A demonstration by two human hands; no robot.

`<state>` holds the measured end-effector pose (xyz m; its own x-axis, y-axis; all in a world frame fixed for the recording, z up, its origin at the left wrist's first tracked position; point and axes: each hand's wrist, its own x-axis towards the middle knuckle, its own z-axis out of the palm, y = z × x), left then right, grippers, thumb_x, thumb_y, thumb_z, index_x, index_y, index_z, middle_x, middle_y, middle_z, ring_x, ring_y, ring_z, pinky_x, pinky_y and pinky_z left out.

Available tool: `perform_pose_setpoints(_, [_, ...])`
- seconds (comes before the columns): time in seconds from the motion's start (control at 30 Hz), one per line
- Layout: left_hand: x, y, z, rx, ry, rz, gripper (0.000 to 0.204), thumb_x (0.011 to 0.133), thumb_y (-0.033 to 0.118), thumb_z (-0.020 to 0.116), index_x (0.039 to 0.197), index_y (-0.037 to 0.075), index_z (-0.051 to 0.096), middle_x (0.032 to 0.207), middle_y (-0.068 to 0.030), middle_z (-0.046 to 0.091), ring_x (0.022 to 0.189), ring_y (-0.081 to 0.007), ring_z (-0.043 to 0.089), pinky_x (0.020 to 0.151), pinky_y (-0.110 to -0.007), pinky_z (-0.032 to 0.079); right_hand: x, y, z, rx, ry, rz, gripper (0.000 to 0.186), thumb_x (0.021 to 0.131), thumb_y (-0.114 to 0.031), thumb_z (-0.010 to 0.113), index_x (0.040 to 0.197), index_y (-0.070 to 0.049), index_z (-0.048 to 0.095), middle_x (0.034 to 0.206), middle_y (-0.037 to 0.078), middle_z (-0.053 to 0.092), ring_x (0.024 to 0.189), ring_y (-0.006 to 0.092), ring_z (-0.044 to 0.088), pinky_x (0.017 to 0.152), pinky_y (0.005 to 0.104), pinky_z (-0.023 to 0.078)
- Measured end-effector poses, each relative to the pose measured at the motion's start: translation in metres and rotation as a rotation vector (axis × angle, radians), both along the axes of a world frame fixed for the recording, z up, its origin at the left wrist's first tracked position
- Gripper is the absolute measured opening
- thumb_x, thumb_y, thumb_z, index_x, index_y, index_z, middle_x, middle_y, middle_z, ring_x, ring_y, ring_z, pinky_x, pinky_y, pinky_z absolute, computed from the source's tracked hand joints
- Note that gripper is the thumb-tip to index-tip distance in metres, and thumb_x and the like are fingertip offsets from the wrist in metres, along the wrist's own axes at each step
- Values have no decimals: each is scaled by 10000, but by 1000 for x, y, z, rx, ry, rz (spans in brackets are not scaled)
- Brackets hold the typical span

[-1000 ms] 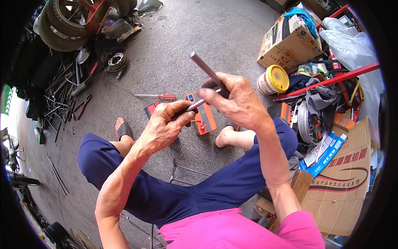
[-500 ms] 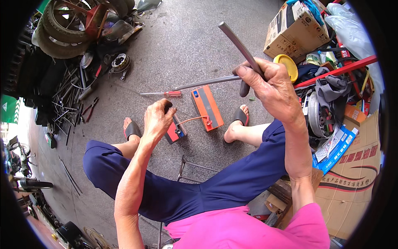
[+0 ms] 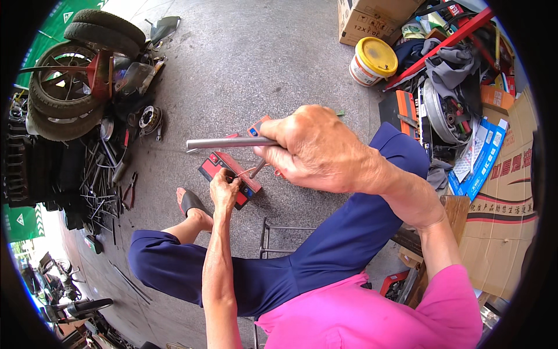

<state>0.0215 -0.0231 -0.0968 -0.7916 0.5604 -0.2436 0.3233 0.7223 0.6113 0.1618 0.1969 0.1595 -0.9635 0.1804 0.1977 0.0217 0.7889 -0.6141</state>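
Observation:
My left hand (image 3: 223, 189) is closed in a pinch at the top of the red-and-black battery (image 3: 251, 185); what its fingertips hold is hidden. A copper-coloured wire (image 3: 246, 172) runs from beside those fingers toward the right. My right hand (image 3: 322, 150) grips a steel T-handle wrench (image 3: 224, 142). One arm of its bar points left, and its shaft slants down toward the battery top. Behind the right hand, most of an orange-and-grey battery (image 3: 256, 129) is hidden. A red-handled screwdriver (image 3: 233, 135) lies past the wrench bar, partly covered.
To the left lie loose tools, pliers (image 3: 130, 191) and old tyres (image 3: 58, 87). On the right stand a yellow-lidded bucket (image 3: 375, 61), a cardboard box (image 3: 372, 22) and a heap of parts with a metal wheel rim (image 3: 442, 113). A metal stool frame (image 3: 273, 251) is between my legs.
My right hand has come down and turned the wrench, its shaft now near the red-and-black battery. My left hand has lowered onto that battery. The view has shifted.

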Motion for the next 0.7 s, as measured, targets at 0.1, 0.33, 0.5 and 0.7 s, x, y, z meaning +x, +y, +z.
perform_pose_setpoints(0.1, [0, 3, 3, 16, -142, 115, 292, 737, 189, 740, 988, 57, 670, 905, -150, 699, 881, -303, 677, 777, -413, 515, 2, -10, 1, -14, -72, 31, 158, 875, -173, 620, 820, -25, 620, 587, 186, 577, 618, 388, 622, 585, 479, 484])
perform_pose_setpoints(0.33, [0, 3, 8, -130, 248, 226, 857, 643, 375, 856, 1378, 142, 483, 1530, -262, 218, 1408, -454, 219, 1051, -631, 321, -4, -16, -2, -3, -91, 32, 154, 858, -170, 642, 818, -22, 623, 585, 195, 572, 618, 390, 624, 598, 487, 486])
perform_pose_setpoints(0.5, [-17, 9, 3, -151, 94, 163, 1159, 569, 498, 903, 1487, 124, 303, 1531, -361, 9, 1393, -594, 82, 1090, -665, 271, -8, -10, -4, -8, -27, -8, 173, 867, -189, 660, 832, -20, 644, 594, 193, 572, 618, 391, 617, 582, 472, 470])
perform_pose_setpoints(0.7, [-17, 27, -10, -213, -2, 271, 1167, 584, 414, 903, 1516, 154, 250, 1540, -335, -1, 1342, -599, 227, 1031, -616, 402, -11, -4, 1, 51, -177, -16, 174, 836, -177, 620, 834, -6, 651, 711, 207, 649, 711, 374, 671, 648, 464, 545])
